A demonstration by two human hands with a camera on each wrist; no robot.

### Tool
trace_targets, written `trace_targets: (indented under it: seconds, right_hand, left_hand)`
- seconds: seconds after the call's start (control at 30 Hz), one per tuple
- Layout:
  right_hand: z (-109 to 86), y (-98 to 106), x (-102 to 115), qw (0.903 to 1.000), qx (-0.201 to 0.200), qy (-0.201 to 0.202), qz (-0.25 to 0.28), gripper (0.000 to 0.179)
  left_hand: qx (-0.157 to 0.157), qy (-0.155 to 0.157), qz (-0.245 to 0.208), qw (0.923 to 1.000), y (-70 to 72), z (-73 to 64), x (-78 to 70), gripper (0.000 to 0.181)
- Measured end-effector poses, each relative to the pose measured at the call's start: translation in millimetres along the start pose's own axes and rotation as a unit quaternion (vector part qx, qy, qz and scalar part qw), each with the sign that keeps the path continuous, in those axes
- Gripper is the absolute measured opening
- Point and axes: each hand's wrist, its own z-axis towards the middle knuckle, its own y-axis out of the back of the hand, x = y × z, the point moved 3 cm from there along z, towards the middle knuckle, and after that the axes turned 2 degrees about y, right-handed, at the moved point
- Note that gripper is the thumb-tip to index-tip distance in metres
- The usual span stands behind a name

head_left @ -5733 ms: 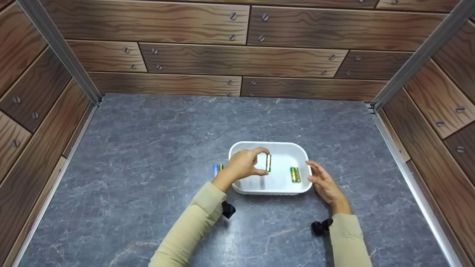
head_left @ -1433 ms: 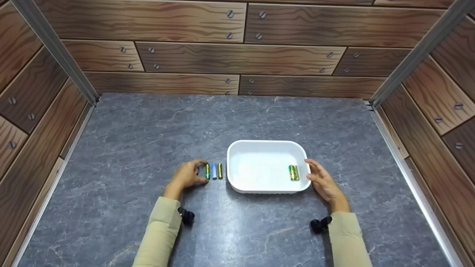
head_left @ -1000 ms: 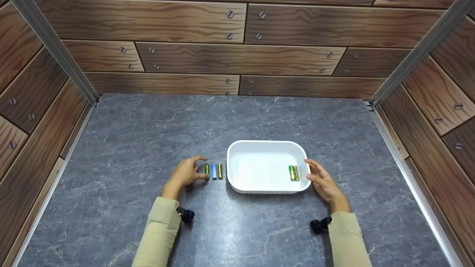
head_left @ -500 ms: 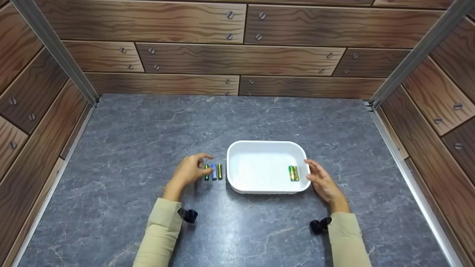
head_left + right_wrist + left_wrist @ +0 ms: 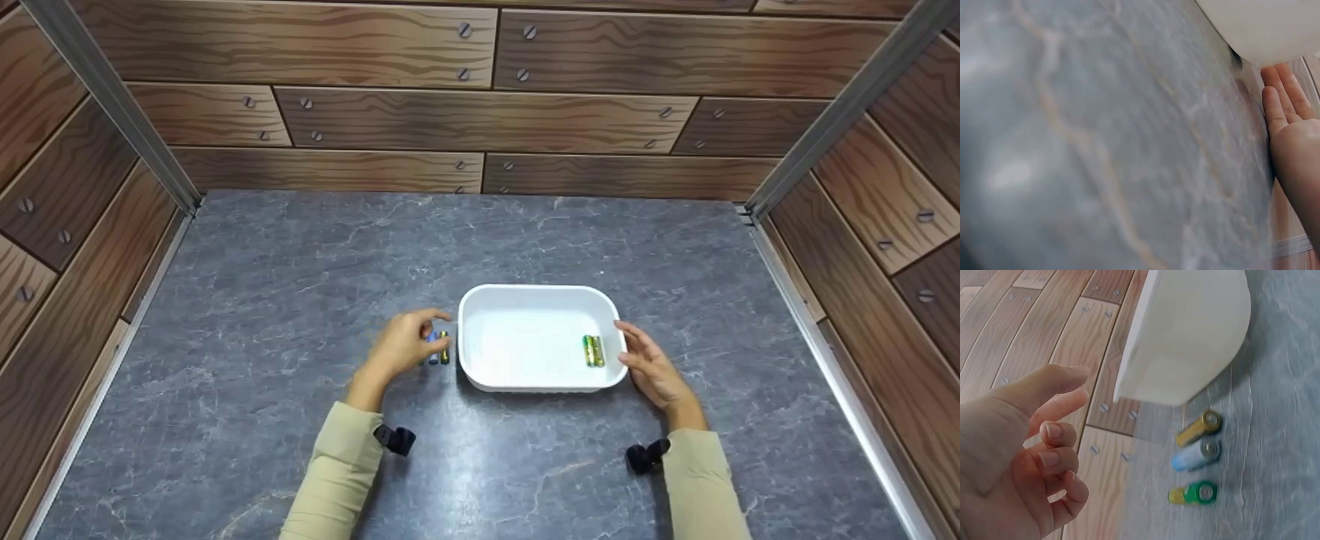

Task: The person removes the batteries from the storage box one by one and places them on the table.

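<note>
My left hand hovers over a row of three batteries just left of the white plastic basin, its thumb and index finger spread with nothing between them. In the left wrist view the row shows whole: a gold battery nearest the basin, a light-blue battery, then a green and yellow battery. The head view has the green one mostly hidden by the hand. My right hand rests its fingertips against the basin's right side. Inside, near that end, two green and gold batteries lie side by side.
Grey marbled table surrounds the basin. Wood-patterned panels stand at the back and both sides, with metal posts in the corners. Each wrist wears a small black camera.
Since the oldest frame, the green and yellow battery has gone from above the basin to the row's left end. My left hand has let it go and moved right. The right hand stays.
</note>
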Motion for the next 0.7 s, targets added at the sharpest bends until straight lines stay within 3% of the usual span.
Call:
trace_targets:
  seconds: [0.2, 0.37, 0.7]
  right_hand:
    - [-0.2, 0, 0, 0.9997, -0.020, -0.008, -0.010, 0.047]
    - [1.2, 0, -1, 0.9999, -0.004, 0.003, -0.009, 0.048]
    - [1.6, 0, -3, 0.9998, 0.005, 0.002, -0.018, 0.049]
  left_hand:
    - [0.007, -0.029, -0.015, 0.9994, -11.9, 3.0, -12.2, 0.028]
    - [0.010, -0.045, -0.009, 0.9989, -21.8, 4.0, -21.1, 0.026]
    - [0.046, -0.064, 0.004, 0.9969, -42.7, 9.5, -40.6, 0.029]
